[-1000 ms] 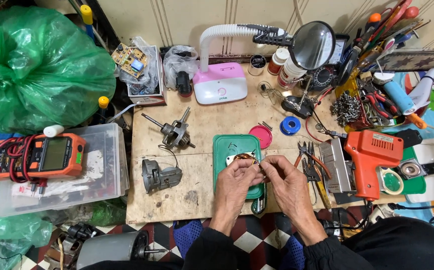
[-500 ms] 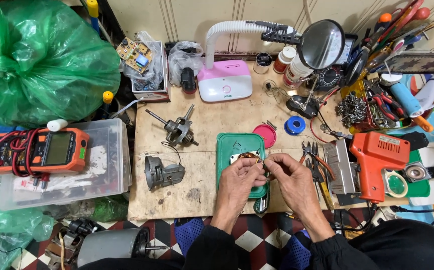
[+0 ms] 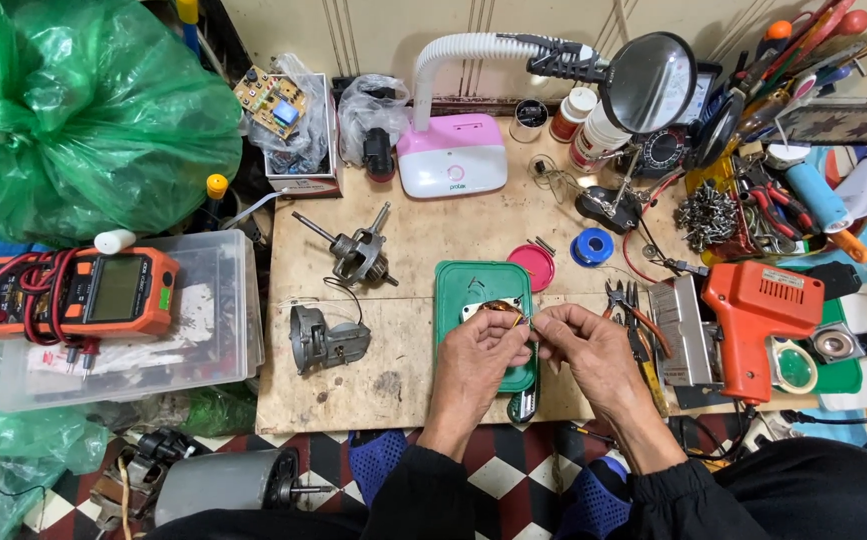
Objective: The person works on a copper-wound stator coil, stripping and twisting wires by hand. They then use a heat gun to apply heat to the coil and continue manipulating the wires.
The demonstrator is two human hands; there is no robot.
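My left hand (image 3: 481, 350) and my right hand (image 3: 585, 345) meet over a green plastic lid (image 3: 473, 285) on the wooden bench. Both pinch a small motor coil of copper wire on a metal core (image 3: 498, 308), held just above the lid. My right fingertips grip a fine wire at its right side. A black-handled tool (image 3: 523, 405) lies under my left wrist at the lid's near edge.
A motor rotor (image 3: 353, 255) and grey motor housing (image 3: 318, 340) lie left of the lid. An orange soldering gun (image 3: 758, 320) and pliers (image 3: 625, 300) sit right. A pink lamp base (image 3: 451, 165), magnifier (image 3: 653, 80), orange multimeter (image 3: 78, 292) and green bag (image 3: 83, 110) ring the bench.
Both hands stay on the coil over the green lid, with only small finger shifts. The view has drifted slightly.
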